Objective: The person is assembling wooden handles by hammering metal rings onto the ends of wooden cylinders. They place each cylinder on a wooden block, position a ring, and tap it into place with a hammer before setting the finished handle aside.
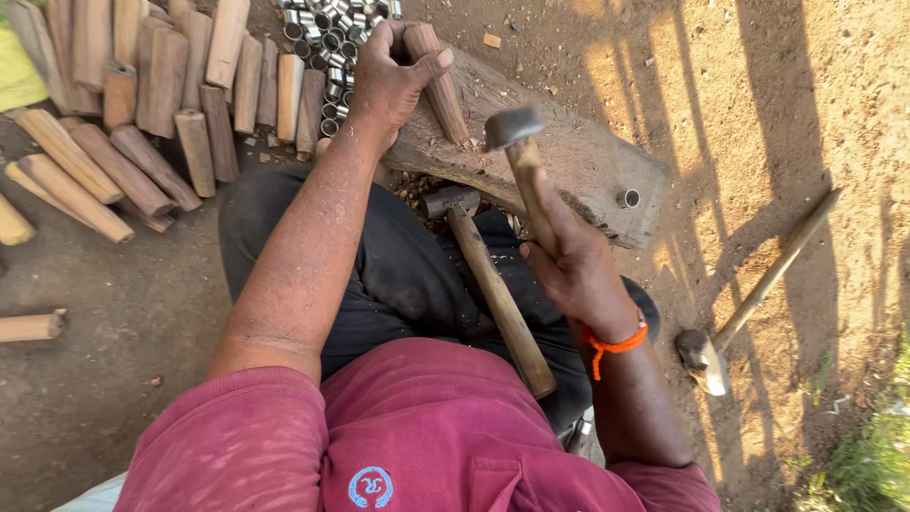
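My left hand grips a short wooden handle piece and holds it slanted on a thick wooden block. My right hand is closed around the wooden shaft of a hammer, whose metal head is raised just right of the piece. A second hammer lies across my lap, head toward the block. An orange thread is tied on my right wrist.
Several rough wooden handle blanks lie piled at the upper left. A heap of small metal rings sits beyond the block, and one ring rests on it. A long-handled tool lies on the dirt at the right.
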